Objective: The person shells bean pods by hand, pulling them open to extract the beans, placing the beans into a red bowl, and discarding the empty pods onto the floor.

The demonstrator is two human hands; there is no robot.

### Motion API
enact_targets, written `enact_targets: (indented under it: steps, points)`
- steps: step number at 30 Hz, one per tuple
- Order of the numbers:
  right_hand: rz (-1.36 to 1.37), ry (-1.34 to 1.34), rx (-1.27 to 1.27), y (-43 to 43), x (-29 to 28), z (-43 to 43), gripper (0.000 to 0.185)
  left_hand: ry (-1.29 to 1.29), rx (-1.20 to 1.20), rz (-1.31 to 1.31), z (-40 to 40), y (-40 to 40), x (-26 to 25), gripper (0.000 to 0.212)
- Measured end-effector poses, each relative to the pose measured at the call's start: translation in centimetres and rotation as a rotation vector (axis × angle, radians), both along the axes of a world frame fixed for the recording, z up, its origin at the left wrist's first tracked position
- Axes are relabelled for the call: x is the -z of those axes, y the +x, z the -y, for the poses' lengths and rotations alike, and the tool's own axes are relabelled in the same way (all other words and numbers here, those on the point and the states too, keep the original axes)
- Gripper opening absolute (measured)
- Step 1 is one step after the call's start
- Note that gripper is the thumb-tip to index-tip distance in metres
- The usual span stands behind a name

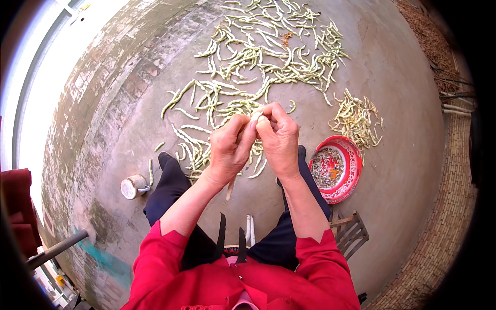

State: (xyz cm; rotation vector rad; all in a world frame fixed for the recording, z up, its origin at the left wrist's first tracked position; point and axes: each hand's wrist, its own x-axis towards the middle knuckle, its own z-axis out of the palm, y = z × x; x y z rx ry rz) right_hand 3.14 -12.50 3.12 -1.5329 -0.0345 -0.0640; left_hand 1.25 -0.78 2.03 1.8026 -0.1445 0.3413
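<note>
My left hand (231,145) and my right hand (279,141) meet at the fingertips in front of me. Both pinch a pale bean pod (256,114), mostly covered by the fingers. Below my left wrist shows a limp, pale strip (230,189) that looks like pod; whether that hand holds it I cannot tell. Beyond and beneath the hands, many green bean pods (248,58) lie spread over the concrete floor. To the right of my right hand stands a red patterned basin (352,164) with small mottled pieces, apparently beans, inside.
A heap of dry, yellowish pods (354,116) lies just beyond the basin. On the left is a worn, whitish mug (134,186) near my foot. A slatted wooden stool or chair (352,234) stands behind the basin. Brick paving (451,186) borders the concrete at right.
</note>
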Motion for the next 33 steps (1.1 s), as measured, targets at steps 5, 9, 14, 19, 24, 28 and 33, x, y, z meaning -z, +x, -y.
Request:
enact_targets:
  steps: [5,9,14,19,24,28,33]
  points:
    - [-0.077,0.155,0.009,-0.1,0.0,-0.5,0.005,0.079,-0.042,0.089,0.1,0.0,-0.5,0.007]
    - [-0.105,0.282,-0.025,-0.3,0.3,-0.6,0.008,0.033,-0.037,0.116,0.1,0.2,-0.6,0.007]
    - [-0.139,0.338,-0.040,-0.2,-0.7,-1.0,0.011,-0.433,0.021,-0.241,-0.3,0.4,-1.0,0.017]
    - [-0.149,0.247,-0.079,0.1,-1.3,-0.2,0.012,-0.594,0.064,-0.392,-0.2,0.5,-1.1,0.019]
    - [-0.131,0.213,-0.094,0.2,-1.8,-0.4,0.010,-0.535,0.078,-0.345,-0.1,0.6,-0.8,0.019]
    - [-0.118,0.170,-0.096,0.3,-1.1,-0.1,0.009,-0.549,0.111,-0.356,-0.3,0.5,-0.5,0.021]
    - [-0.135,0.183,-0.121,0.0,-1.6,-0.1,0.008,-0.718,0.168,-0.405,-0.9,0.7,-0.2,0.025]
